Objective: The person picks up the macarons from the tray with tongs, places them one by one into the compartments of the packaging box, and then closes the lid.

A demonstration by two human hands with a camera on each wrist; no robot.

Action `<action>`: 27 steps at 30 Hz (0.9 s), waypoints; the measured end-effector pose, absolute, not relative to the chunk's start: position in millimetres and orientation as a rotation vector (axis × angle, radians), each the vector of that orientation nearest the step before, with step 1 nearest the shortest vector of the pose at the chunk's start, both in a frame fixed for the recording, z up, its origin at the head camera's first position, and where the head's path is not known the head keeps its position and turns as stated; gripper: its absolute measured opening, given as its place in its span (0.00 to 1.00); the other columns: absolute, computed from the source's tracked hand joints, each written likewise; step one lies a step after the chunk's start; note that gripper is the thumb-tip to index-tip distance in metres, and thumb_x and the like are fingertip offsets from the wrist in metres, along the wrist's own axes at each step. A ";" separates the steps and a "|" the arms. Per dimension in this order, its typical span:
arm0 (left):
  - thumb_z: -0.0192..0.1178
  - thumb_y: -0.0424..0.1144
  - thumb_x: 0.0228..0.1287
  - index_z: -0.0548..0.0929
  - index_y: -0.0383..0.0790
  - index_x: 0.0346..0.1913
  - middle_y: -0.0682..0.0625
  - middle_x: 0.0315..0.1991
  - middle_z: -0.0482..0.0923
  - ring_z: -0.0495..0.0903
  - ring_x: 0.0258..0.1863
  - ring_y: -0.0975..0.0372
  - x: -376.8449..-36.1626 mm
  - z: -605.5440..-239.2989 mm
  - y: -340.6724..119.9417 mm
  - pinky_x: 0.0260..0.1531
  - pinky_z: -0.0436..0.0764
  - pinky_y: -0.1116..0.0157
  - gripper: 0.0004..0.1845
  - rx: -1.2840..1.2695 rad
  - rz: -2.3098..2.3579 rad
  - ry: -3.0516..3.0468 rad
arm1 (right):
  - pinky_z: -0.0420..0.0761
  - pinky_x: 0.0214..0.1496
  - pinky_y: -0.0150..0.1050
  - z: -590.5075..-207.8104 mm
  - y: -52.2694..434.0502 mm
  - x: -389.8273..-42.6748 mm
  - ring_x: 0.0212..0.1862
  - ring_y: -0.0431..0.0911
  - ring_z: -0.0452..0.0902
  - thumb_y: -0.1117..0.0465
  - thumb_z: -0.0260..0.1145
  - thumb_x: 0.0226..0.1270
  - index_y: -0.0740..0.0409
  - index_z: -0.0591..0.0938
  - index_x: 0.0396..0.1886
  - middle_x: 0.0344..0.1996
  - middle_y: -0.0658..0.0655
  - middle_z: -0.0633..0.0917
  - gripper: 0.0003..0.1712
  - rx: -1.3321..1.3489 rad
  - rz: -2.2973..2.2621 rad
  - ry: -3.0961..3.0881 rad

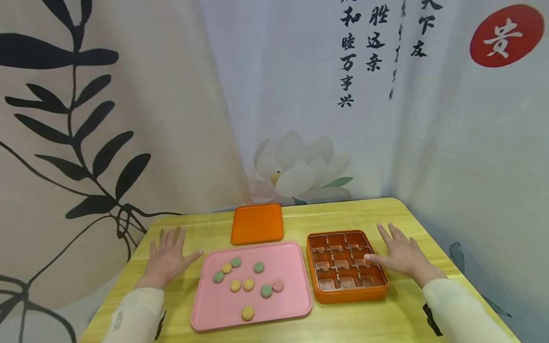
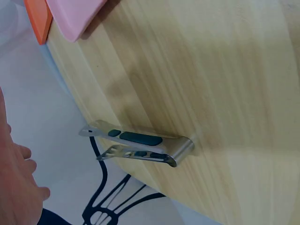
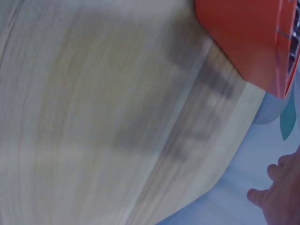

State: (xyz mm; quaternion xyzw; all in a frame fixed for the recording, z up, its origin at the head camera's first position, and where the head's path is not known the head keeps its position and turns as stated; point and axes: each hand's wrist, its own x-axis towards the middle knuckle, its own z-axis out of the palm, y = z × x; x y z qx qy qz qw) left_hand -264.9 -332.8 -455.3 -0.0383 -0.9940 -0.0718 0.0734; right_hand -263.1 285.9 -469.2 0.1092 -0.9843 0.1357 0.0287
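Fingers spread, my left hand hovers over the table left of a pink tray and holds nothing. Small round cookies lie scattered on the tray: several green ones, several yellow ones and a pink one. In the left wrist view, metal tongs with dark inlays rest on the wood; the left arm hides them from the head view. My right hand, also spread and holding nothing, is just right of an orange box with a clear divided insert, its thumb overlapping the box's edge.
Behind the pink tray lies a flat orange lid. The light wooden table ends at a printed curtain along the back and sides. The box stands close beside the tray's right edge.
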 end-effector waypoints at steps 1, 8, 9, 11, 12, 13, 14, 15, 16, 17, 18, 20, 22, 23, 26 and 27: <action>0.47 0.74 0.64 0.48 0.29 0.77 0.24 0.74 0.42 0.41 0.72 0.31 -264.4 -456.0 -333.3 0.63 0.36 0.30 0.57 -0.126 -0.219 -2.982 | 0.50 0.61 0.77 -470.2 285.7 -261.7 0.69 0.75 0.50 0.25 0.59 0.60 0.66 0.52 0.78 0.72 0.79 0.52 0.64 0.339 0.427 -3.034; 0.48 0.74 0.64 0.47 0.30 0.77 0.22 0.73 0.43 0.43 0.71 0.30 -257.4 -461.1 -343.3 0.61 0.37 0.28 0.57 -0.130 -0.233 -2.980 | 0.57 0.61 0.74 -476.5 281.4 -252.7 0.68 0.76 0.53 0.25 0.60 0.59 0.68 0.48 0.78 0.72 0.79 0.52 0.66 0.353 0.571 -3.037; 0.49 0.73 0.65 0.46 0.30 0.77 0.22 0.73 0.42 0.43 0.71 0.30 -256.7 -461.6 -344.8 0.61 0.37 0.28 0.56 -0.127 -0.243 -2.980 | 0.58 0.61 0.73 -476.8 280.8 -251.6 0.68 0.77 0.53 0.25 0.61 0.59 0.68 0.48 0.78 0.72 0.79 0.52 0.67 0.355 0.599 -3.040; 0.49 0.72 0.65 0.45 0.31 0.78 0.21 0.72 0.42 0.43 0.71 0.30 -255.5 -462.4 -347.0 0.60 0.37 0.28 0.56 -0.126 -0.245 -2.981 | 0.59 0.62 0.72 -477.3 280.0 -248.7 0.69 0.76 0.51 0.26 0.62 0.59 0.68 0.46 0.78 0.73 0.78 0.51 0.67 0.360 0.680 -3.045; 0.49 0.71 0.65 0.44 0.32 0.78 0.21 0.72 0.42 0.44 0.71 0.29 -254.5 -462.8 -347.4 0.60 0.38 0.28 0.56 -0.123 -0.247 -2.981 | 0.59 0.62 0.72 -477.2 279.3 -247.0 0.69 0.76 0.51 0.27 0.63 0.59 0.68 0.45 0.78 0.73 0.78 0.51 0.68 0.362 0.723 -3.049; 0.50 0.71 0.66 0.44 0.33 0.78 0.21 0.72 0.42 0.44 0.71 0.29 -253.5 -462.8 -347.6 0.60 0.38 0.27 0.55 -0.120 -0.249 -2.981 | 0.58 0.62 0.72 -477.7 278.9 -245.7 0.70 0.76 0.50 0.27 0.64 0.58 0.68 0.44 0.78 0.73 0.77 0.50 0.68 0.359 0.775 -3.053; 0.49 0.71 0.65 0.44 0.34 0.78 0.21 0.72 0.43 0.45 0.70 0.29 -252.5 -462.8 -347.7 0.60 0.38 0.27 0.55 -0.117 -0.246 -2.982 | 0.58 0.62 0.72 -478.3 278.4 -244.4 0.70 0.76 0.49 0.29 0.65 0.59 0.67 0.43 0.78 0.73 0.77 0.50 0.68 0.361 0.821 -3.056; 0.49 0.72 0.65 0.43 0.35 0.79 0.21 0.72 0.43 0.45 0.70 0.29 -251.3 -463.0 -347.9 0.59 0.39 0.27 0.55 -0.115 -0.243 -2.983 | 0.58 0.62 0.72 -478.8 277.7 -243.0 0.70 0.76 0.48 0.30 0.66 0.59 0.67 0.43 0.78 0.73 0.77 0.50 0.68 0.359 0.867 -3.059; 0.48 0.73 0.65 0.42 0.37 0.79 0.21 0.72 0.43 0.46 0.70 0.29 -250.0 -463.1 -348.5 0.59 0.39 0.27 0.55 -0.113 -0.242 -2.983 | 0.58 0.62 0.72 -479.3 276.9 -241.7 0.70 0.76 0.48 0.31 0.67 0.59 0.67 0.43 0.78 0.73 0.77 0.50 0.68 0.358 0.905 -3.061; 0.47 0.73 0.65 0.41 0.39 0.79 0.21 0.72 0.43 0.47 0.70 0.28 -248.5 -463.1 -348.8 0.59 0.39 0.26 0.55 -0.109 -0.252 -2.985 | 0.58 0.62 0.72 -479.9 275.7 -240.5 0.70 0.76 0.49 0.32 0.68 0.59 0.67 0.43 0.78 0.73 0.78 0.50 0.68 0.357 0.941 -3.062; 0.47 0.73 0.65 0.39 0.41 0.80 0.21 0.72 0.43 0.47 0.69 0.28 -247.3 -463.3 -349.6 0.58 0.39 0.26 0.55 -0.106 -0.254 -2.986 | 0.59 0.62 0.72 -480.6 274.3 -239.4 0.70 0.76 0.49 0.33 0.69 0.58 0.68 0.43 0.78 0.73 0.78 0.50 0.68 0.354 0.976 -3.065; 0.45 0.74 0.65 0.36 0.47 0.80 0.22 0.73 0.42 0.48 0.68 0.27 -245.3 -463.9 -352.0 0.57 0.39 0.25 0.53 -0.110 -0.269 -2.985 | 0.60 0.61 0.72 -482.3 271.6 -237.5 0.69 0.77 0.50 0.35 0.71 0.57 0.69 0.43 0.78 0.72 0.80 0.50 0.68 0.354 1.031 -3.063; 0.45 0.74 0.65 0.33 0.52 0.80 0.22 0.73 0.41 0.48 0.68 0.26 -242.9 -464.3 -354.3 0.57 0.39 0.25 0.53 -0.106 -0.283 -2.982 | 0.61 0.61 0.71 -483.5 268.2 -235.8 0.69 0.77 0.50 0.37 0.73 0.56 0.69 0.43 0.78 0.71 0.81 0.50 0.69 0.350 1.073 -3.063; 0.45 0.74 0.65 0.33 0.53 0.80 0.23 0.73 0.41 0.48 0.68 0.26 -241.8 -464.5 -355.4 0.57 0.39 0.25 0.52 -0.101 -0.287 -2.983 | 0.62 0.61 0.71 -484.5 266.7 -234.9 0.68 0.77 0.51 0.38 0.74 0.55 0.70 0.43 0.78 0.71 0.82 0.50 0.70 0.346 1.100 -3.059; 0.46 0.74 0.65 0.40 0.44 0.80 0.22 0.73 0.44 0.49 0.67 0.26 -239.4 -464.0 -357.8 0.57 0.40 0.25 0.53 -0.073 -0.295 -2.990 | 0.64 0.61 0.69 -487.5 263.7 -233.5 0.68 0.77 0.53 0.41 0.78 0.52 0.70 0.43 0.77 0.70 0.81 0.52 0.71 0.347 1.170 -3.025; 0.45 0.74 0.65 0.44 0.39 0.79 0.22 0.72 0.45 0.50 0.67 0.26 -239.0 -464.0 -358.5 0.57 0.41 0.25 0.54 -0.058 -0.291 -2.997 | 0.65 0.60 0.69 -488.7 263.3 -233.5 0.67 0.76 0.54 0.42 0.79 0.51 0.70 0.43 0.78 0.70 0.81 0.53 0.71 0.355 1.193 -3.003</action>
